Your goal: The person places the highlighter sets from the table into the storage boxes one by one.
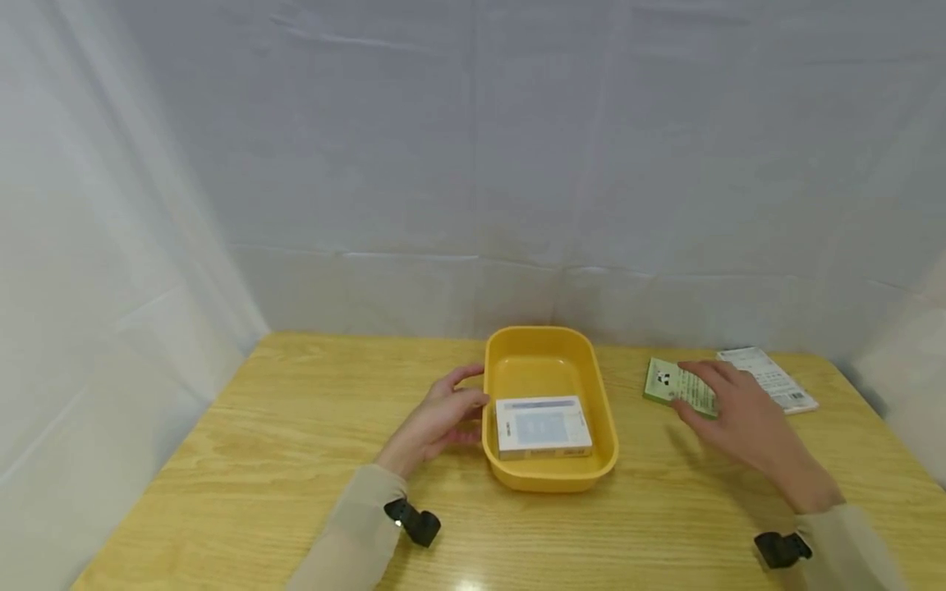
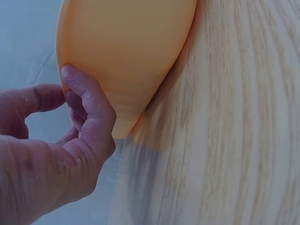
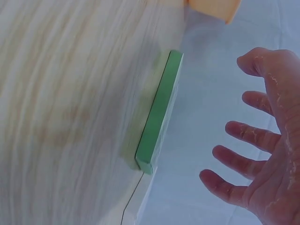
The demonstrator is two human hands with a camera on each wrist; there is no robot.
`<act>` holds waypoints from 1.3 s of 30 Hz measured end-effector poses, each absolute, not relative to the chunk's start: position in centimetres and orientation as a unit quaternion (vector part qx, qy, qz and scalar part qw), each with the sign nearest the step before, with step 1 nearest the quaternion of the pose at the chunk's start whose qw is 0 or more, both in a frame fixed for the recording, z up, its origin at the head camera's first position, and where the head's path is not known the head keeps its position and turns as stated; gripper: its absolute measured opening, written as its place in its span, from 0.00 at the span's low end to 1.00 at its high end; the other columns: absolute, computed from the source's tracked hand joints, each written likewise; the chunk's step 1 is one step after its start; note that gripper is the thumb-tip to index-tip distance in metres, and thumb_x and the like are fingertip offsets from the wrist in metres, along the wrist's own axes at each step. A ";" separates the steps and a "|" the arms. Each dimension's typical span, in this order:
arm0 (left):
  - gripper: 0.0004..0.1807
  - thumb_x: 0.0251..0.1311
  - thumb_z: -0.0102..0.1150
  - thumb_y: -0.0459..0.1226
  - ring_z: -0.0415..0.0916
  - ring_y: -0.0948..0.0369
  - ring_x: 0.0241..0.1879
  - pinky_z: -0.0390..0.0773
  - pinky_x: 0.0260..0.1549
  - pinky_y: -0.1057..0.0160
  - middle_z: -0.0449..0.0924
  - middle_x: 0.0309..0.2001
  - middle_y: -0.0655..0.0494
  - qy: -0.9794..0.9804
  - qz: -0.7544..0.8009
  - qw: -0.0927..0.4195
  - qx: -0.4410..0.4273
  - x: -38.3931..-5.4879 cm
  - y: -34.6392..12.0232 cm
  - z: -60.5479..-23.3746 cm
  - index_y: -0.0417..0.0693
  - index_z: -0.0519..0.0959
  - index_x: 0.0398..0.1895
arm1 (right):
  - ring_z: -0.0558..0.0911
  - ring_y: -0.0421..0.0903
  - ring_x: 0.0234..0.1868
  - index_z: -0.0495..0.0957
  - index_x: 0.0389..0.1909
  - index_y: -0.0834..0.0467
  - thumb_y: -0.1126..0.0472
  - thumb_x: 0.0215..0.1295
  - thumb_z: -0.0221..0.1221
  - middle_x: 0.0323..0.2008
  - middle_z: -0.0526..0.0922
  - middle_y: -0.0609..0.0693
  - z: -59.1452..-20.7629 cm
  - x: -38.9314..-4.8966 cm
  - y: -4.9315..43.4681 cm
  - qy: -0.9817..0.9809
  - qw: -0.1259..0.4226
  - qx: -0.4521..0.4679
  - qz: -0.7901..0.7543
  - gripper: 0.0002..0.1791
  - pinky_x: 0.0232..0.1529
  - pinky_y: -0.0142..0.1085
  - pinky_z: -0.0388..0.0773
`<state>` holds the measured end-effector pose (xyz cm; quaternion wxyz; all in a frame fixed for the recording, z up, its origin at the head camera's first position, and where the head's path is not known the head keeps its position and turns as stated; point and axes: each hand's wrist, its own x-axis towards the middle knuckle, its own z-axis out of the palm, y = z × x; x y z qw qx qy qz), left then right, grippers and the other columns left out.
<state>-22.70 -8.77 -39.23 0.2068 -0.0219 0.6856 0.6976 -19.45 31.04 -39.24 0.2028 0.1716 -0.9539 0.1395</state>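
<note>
A yellow plastic tray (image 1: 535, 373) stands in the middle of the table, holding a white box (image 1: 543, 428) with a pale blue panel. On the tray's left side, my left hand (image 1: 442, 414) pinches the rim between thumb and curled fingers, as the left wrist view shows. My right hand (image 1: 742, 419) hovers over a flat green box (image 1: 660, 382) with a panda picture, its fingers spread and apart from the box in the right wrist view. Behind that hand lies a thin white booklet or packet (image 1: 776, 384) with printed text, partly covered by it.
All of this is on a light wooden table (image 1: 318, 419). A whitish sheet (image 1: 414, 164) hangs along the table's back edge and down both sides. A black wrist camera (image 1: 414, 523) is strapped to the left sleeve, another (image 1: 782, 548) to the right.
</note>
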 end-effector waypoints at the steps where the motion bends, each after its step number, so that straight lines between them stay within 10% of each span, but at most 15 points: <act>1: 0.33 0.70 0.52 0.34 0.78 0.53 0.47 0.80 0.31 0.64 0.77 0.56 0.41 0.686 0.698 0.206 -0.023 -22.7 -8.7 -39.2 0.53 0.61 0.77 | 0.79 0.71 0.52 0.76 0.64 0.59 0.52 0.63 0.67 0.56 0.80 0.67 -39.2 -19.5 31.2 -0.954 0.209 0.173 0.129 0.30 0.44 0.65 0.77; 15: 0.33 0.69 0.52 0.33 0.78 0.54 0.45 0.79 0.30 0.64 0.77 0.56 0.42 0.682 0.700 0.210 -0.019 -22.8 -8.6 -39.6 0.53 0.61 0.77 | 0.73 0.77 0.58 0.76 0.64 0.53 0.47 0.63 0.65 0.64 0.76 0.67 -39.2 -19.5 34.0 -0.976 0.175 0.124 0.035 0.30 0.40 0.77 0.71; 39: 0.32 0.70 0.52 0.34 0.77 0.54 0.45 0.79 0.31 0.65 0.75 0.59 0.40 0.680 0.701 0.213 -0.017 -22.6 -8.8 -39.4 0.54 0.61 0.77 | 0.71 0.85 0.54 0.68 0.68 0.65 0.47 0.70 0.60 0.65 0.67 0.78 -39.7 -21.4 39.8 -0.992 0.084 0.078 0.060 0.34 0.29 0.66 0.77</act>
